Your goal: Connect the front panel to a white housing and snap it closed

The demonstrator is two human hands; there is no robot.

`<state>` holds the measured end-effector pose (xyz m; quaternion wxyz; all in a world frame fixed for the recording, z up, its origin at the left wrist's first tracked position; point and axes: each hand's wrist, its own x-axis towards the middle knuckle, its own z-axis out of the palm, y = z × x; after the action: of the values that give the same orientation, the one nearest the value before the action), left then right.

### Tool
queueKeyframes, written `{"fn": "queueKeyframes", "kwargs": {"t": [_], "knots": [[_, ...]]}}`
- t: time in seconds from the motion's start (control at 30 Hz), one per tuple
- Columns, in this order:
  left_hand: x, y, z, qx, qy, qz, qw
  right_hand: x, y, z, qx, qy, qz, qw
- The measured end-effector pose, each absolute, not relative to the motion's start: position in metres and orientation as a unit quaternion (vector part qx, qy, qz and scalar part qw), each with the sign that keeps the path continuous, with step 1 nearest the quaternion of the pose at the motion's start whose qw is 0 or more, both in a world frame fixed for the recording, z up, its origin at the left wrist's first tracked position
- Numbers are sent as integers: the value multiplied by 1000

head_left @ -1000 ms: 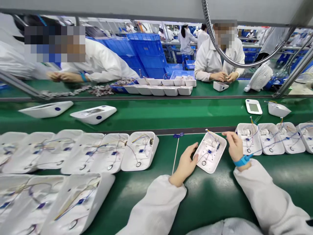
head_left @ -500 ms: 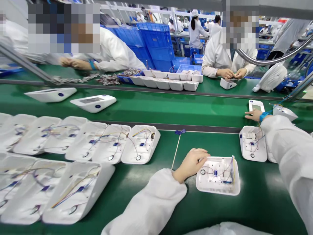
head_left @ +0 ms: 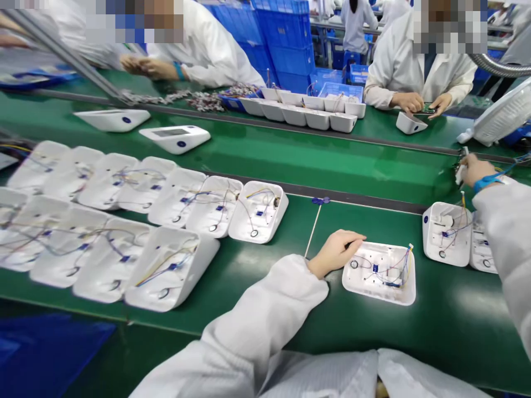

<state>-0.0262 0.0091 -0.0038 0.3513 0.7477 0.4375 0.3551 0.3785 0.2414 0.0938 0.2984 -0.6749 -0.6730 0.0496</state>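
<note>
Resting against the upper left corner of an open white plastic shell (head_left: 360, 288), the left hand (head_left: 338, 251) is keeping its fingers together and stretched out; whether they are pinching the rim, I cannot tell. That shell is lying open side up on the glossy green table (head_left: 257, 287), right in front of the person; thin coloured wires (head_left: 407, 264) are running through it, past a small blue board (head_left: 375, 268) and a round metal-rimmed disc (head_left: 354, 264). Reaching out over the far side, the right hand (head_left: 477, 168) is closing its fingers on a white-and-dark piece (head_left: 459, 172), too blurred for me to make out; a bright blue band (head_left: 488, 182) is circling that wrist. Just below the right forearm, two wired white shells (head_left: 448, 226) are sitting side by side, the sleeve partly covering one; over on the left, two rows of open white shells (head_left: 141, 282) are crowding together, wires trailing among them. Beyond those, two white wedge-shaped housings (head_left: 115, 120) are lying on the green strip; small dark blue discs (head_left: 321, 200) are lying at the top of a thin pale line (head_left: 313, 229), between the left rows and the shell by the left hand. Across the way, a co-worker in a white coat (head_left: 415, 72) is holding a small green board (head_left: 427, 111) above another little white shell (head_left: 411, 124); a white fan (head_left: 501, 117) is standing nearby.
</note>
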Motion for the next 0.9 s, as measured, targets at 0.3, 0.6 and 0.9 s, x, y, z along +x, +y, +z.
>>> {"fn": "queueKeyframes", "kwargs": {"t": [0.3, 0.6, 0.9], "knots": [[-36, 8, 1, 608, 426, 525, 416, 245, 92, 171, -554, -618, 141, 539], [-53, -33, 17, 364, 307, 642, 601, 119, -36, 89, -474, -650, 437, 402], [-96, -7, 58, 272, 254, 679, 633, 98, -10, 45, -444, -885, 108, 90]]}}
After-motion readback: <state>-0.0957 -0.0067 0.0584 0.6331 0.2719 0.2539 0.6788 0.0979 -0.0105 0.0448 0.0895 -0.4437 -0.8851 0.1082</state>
